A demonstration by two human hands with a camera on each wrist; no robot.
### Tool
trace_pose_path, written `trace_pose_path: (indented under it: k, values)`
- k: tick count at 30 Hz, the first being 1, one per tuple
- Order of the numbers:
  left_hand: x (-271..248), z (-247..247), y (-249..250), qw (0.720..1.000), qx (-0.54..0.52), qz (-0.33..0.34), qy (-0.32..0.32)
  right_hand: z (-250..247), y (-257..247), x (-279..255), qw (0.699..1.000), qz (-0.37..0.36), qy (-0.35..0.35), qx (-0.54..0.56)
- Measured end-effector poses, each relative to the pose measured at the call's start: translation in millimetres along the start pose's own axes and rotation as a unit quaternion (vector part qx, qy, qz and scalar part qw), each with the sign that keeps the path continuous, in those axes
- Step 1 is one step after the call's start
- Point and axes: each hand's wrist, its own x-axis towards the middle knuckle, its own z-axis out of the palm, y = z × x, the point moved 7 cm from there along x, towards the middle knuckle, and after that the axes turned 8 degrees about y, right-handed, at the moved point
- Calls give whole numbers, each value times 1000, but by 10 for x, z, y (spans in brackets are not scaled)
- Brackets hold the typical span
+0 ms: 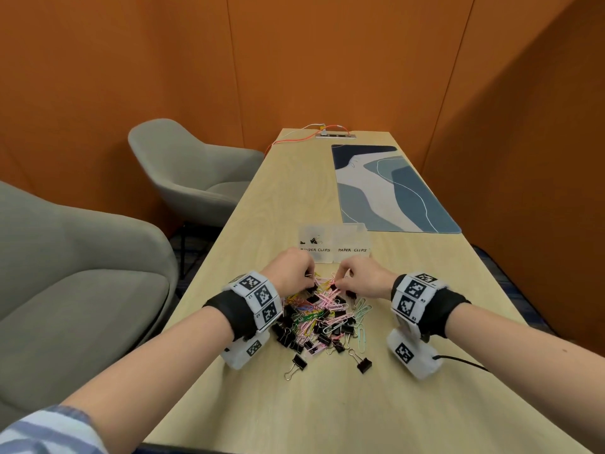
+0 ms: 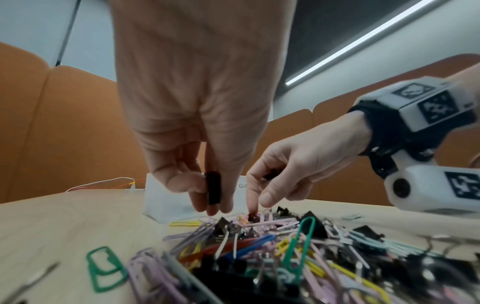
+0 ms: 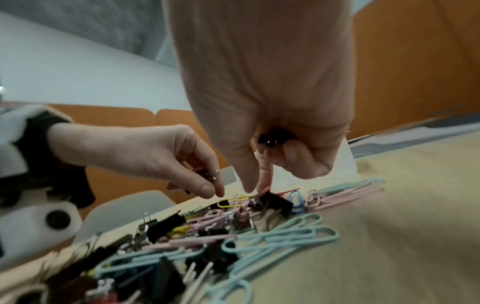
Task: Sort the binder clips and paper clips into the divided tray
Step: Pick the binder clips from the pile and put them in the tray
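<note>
A mixed pile of black binder clips and coloured paper clips (image 1: pixel 319 317) lies on the wooden table (image 1: pixel 327 404). Just behind it stands the clear divided tray (image 1: pixel 334 244), labelled BINDER CLIPS on the left and PAPER CLIPS on the right. Two binder clips (image 1: pixel 311 240) lie in the left compartment. My left hand (image 1: pixel 309 283) hovers over the pile's far edge and pinches a black binder clip (image 2: pixel 214 190). My right hand (image 1: pixel 339 283) keeps one black binder clip (image 3: pixel 272 137) tucked in its curled fingers, while thumb and forefinger pinch another (image 3: pixel 271 200) at the pile's top.
A blue patterned desk mat (image 1: pixel 393 188) lies behind the tray on the right. A power strip with an orange cable (image 1: pixel 334 135) sits at the table's far end. Two grey armchairs (image 1: pixel 183 168) (image 1: pixel 65 273) stand along the left edge. Loose binder clips (image 1: pixel 296 365) lie near me.
</note>
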Motion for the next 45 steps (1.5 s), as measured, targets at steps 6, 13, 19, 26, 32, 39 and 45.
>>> trace_pose_path:
  k: [6, 13, 19, 26, 32, 39, 45]
  values:
    - [23, 101, 65, 999, 24, 23, -40, 43, -93, -1, 986, -99, 15, -130]
    - [46, 105, 75, 999, 21, 39, -31, -7, -80, 4, 987, -102, 23, -122]
    - [55, 42, -32, 999, -27, 25, -19, 22, -85, 40, 985, -98, -2, -142]
    - [109, -126, -185, 986, -151, -40, -64, 31, -55, -4, 991, -43, -76, -100]
    - [350, -376, -303, 974, -191, -120, -14, 53, -145, -27, 978, -101, -81, -164]
    - [652, -389, -410, 957, -215, -195, 25, 49, 25, -5, 986, -19, -155, -55]
    - [799, -317, -452, 956, -200, -214, 32, -90, 210, 33, 979, 78, -149, 117]
